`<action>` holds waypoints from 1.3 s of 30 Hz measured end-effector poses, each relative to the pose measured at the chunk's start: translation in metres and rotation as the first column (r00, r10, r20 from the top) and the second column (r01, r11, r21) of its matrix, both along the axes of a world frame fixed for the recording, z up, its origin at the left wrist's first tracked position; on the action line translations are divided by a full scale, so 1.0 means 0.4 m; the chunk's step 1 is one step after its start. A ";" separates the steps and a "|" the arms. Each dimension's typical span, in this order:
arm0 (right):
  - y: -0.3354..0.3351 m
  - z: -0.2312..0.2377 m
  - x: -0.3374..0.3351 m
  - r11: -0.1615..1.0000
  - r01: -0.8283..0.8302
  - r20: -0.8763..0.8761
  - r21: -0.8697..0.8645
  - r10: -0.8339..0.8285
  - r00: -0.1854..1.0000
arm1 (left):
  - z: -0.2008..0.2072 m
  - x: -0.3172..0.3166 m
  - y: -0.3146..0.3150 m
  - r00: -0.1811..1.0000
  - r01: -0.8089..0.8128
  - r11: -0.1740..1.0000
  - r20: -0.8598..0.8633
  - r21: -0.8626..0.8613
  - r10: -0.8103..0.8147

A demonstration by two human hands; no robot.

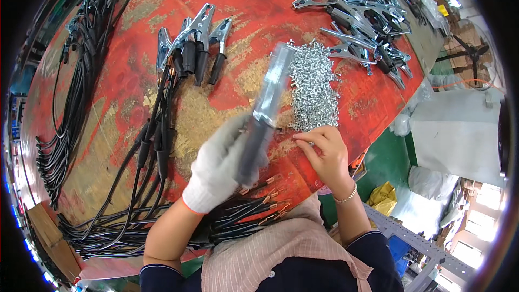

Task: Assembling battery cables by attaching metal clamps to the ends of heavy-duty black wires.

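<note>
Head view, the only one. We see the left hand (219, 165), in a white knit glove, closed around the black handle of a metal clamp (265, 116). The clamp points far and slightly right, its shiny jaws up over the near edge of the pile of small silver nuts (312, 86); it looks motion-blurred. The right hand (324, 151) is bare, with a thin bracelet at the wrist. Its fingertips (303, 139) are pinched together at the near edge of the nut pile; we cannot tell whether a nut is between them. The two hands sit just beside each other in the middle of the worn red table (162, 11).

Near the left hand, a bundle of black cables with copper ends (259, 205) lies fanned out toward the right, close to the person's striped apron. Left of the held clamp, a few finished clamps with black sleeves (194, 43) lie with cables running near and left. A long heap of black cables (81, 59) runs along the far left rim. At far right, a heap of bare metal clamps (362, 11) sits beyond the nuts. Off the table to the right, a green floor and grey sheets.
</note>
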State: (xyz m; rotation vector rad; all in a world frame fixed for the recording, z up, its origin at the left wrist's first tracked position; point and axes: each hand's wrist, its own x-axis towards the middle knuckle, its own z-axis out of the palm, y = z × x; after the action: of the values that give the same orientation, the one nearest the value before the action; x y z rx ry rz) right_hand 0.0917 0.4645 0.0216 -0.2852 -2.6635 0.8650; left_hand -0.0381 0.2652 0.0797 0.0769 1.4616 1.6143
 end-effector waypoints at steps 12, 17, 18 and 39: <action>0.011 -0.012 -0.023 0.986 -0.053 -0.005 0.156 0.055 0.999 | -0.024 0.003 -0.002 0.994 0.069 0.995 0.077 0.071 -0.075; 0.005 0.024 -0.045 0.998 -0.051 -0.135 0.035 0.056 0.989 | -0.046 0.037 0.010 0.994 0.085 0.995 -0.060 -0.053 -0.088; -0.015 0.056 -0.050 0.999 -0.033 -0.185 -0.042 0.024 0.982 | -0.044 0.035 0.014 0.984 0.118 0.988 -0.120 -0.095 -0.129; -0.077 0.083 -0.110 0.996 -0.083 -0.314 0.028 0.087 0.945 | -0.033 0.037 0.008 0.885 0.147 0.960 -0.401 -0.238 -0.235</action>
State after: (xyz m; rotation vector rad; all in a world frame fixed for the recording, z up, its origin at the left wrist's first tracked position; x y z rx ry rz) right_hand 0.0475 0.4336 0.0550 -0.0235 -2.3964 0.8378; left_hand -0.0234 0.2684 0.0664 0.4725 1.8804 1.3285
